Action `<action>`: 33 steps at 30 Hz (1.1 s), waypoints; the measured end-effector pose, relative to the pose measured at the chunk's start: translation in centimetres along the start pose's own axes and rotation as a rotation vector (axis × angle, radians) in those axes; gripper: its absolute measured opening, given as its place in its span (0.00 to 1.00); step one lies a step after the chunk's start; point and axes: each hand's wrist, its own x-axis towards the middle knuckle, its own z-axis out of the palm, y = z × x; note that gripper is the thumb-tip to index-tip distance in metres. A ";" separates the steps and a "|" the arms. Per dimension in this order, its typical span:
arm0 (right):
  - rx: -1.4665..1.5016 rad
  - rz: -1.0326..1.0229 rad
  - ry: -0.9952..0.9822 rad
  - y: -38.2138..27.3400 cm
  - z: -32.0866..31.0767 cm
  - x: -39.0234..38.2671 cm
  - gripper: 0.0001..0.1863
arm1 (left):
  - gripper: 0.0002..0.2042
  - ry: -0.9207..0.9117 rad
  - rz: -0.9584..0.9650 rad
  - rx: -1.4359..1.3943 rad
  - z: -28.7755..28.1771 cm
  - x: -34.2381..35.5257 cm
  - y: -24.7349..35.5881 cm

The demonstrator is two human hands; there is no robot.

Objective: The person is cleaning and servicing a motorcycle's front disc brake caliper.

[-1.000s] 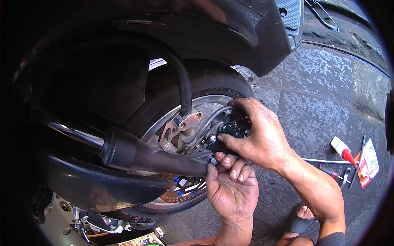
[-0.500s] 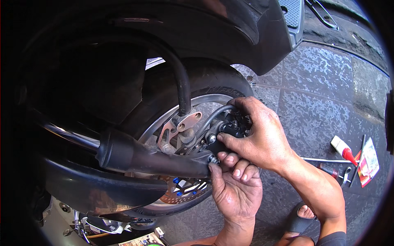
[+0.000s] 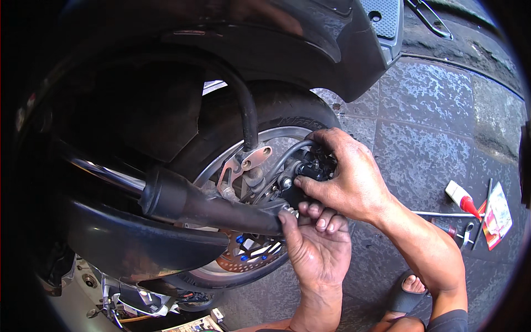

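Currently, the right hand is gripping the black brake caliper beside the wheel, fingers clamped on it, while the left hand is curling at the silver bolt low on the fork leg, its fingers' hold remaining unclear.

Black caliper — partly hidden behind right hand; grey footboard — cut off at upper edge.
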 end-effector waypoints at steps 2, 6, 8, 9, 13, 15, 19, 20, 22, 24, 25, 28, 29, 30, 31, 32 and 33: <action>-0.012 0.001 -0.019 0.3 -0.1 0.1 0.33 | 0.14 0.133 0.017 0.085 0.9 -0.7 -0.1; 0.007 -0.009 0.002 -0.2 0.1 0.1 0.31 | 0.15 0.084 0.029 0.032 0.2 -0.9 0.4; 0.022 0.014 0.000 -0.2 0.1 0.1 0.31 | 0.15 -0.001 0.022 -0.093 -0.5 -0.7 0.6; 0.027 0.021 0.015 -0.1 0.2 0.1 0.31 | 0.15 0.000 0.021 -0.093 -0.5 -0.6 0.6; 0.030 0.030 0.026 0.2 0.3 0.1 0.31 | 0.14 0.021 0.019 -0.143 -0.3 -0.5 0.4; 0.028 0.023 0.022 0.2 0.2 0.1 0.31 | 0.13 0.017 0.019 -0.147 -0.2 -0.4 0.3; -0.013 0.018 -0.014 -0.4 -0.3 0.0 0.32 | 0.13 0.008 -0.006 -0.100 0.3 -0.4 -0.1; -0.018 -0.004 0.007 -0.2 -0.1 0.0 0.31 | 0.13 0.009 -0.007 -0.106 0.3 -0.4 -0.1; -0.014 -0.018 0.009 0.0 -0.1 0.0 0.31 | 0.13 0.006 -0.011 -0.111 0.0 -0.3 0.0; -0.008 -0.032 0.008 -0.1 0.0 0.1 0.31 | 0.13 -0.036 -0.012 -0.077 -0.7 0.1 0.2; -0.013 -0.024 0.015 -0.3 0.1 0.1 0.30 | 0.13 -0.041 -0.011 -0.076 -0.7 0.2 0.3; -0.006 -0.011 0.010 -0.5 0.2 0.2 0.30 | 0.15 -0.016 0.001 -0.069 -0.5 0.2 0.6; 0.005 -0.009 0.002 -0.7 0.2 0.3 0.31 | 0.15 -0.019 0.004 -0.070 -0.4 0.2 0.6; 0.012 -0.022 0.003 -0.7 0.1 0.4 0.31 | 0.14 -0.023 0.008 -0.070 -0.3 0.1 0.6; -0.004 -0.017 0.008 -0.7 0.0 0.2 0.31 | 0.14 -0.036 0.018 -0.064 0.0 -0.2 0.5; -0.016 -0.017 0.015 -0.6 0.0 0.2 0.31 | 0.14 0.009 0.042 -0.026 0.3 -0.5 0.3; -0.013 -0.022 0.014 -0.4 0.1 0.1 0.32 | 0.13 0.054 0.069 0.011 0.3 -0.7 0.2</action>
